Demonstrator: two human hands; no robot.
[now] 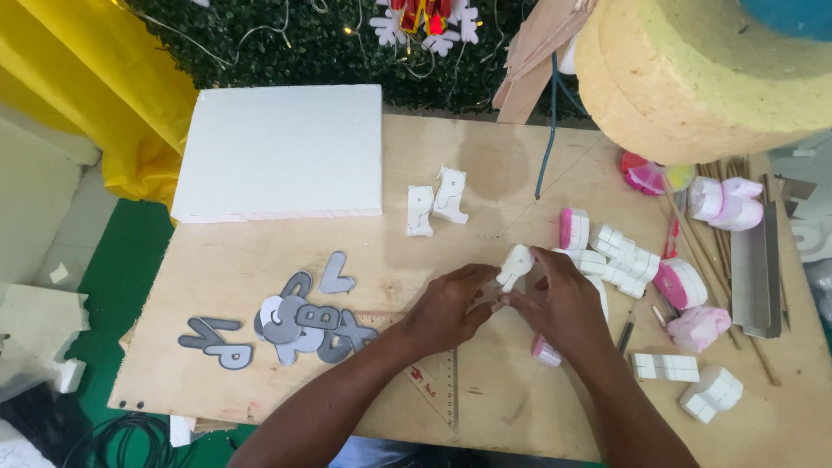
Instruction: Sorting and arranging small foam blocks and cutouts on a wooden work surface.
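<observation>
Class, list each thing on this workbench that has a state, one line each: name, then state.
left hand: closed on the small white foam piece
right hand: closed on the same piece
small white foam piece: held above the table by both hands
grey letter cutouts: lying flat, overlapping in a pile
white foam slab: lying flat, uncut
two white foam shapes: lying side by side, touching
set square: flat, partly under the left forearm

White foam slab [279,152] at far left on plywood board [260,251]. Grey cut-out letters [286,328] heaped near left. Two white foam pieces [436,204] upright at centre. Pink-edged foam shapes [685,282] scattered right. Metal ruler [754,269] at right edge; yellow cloth [113,87] far left.
</observation>
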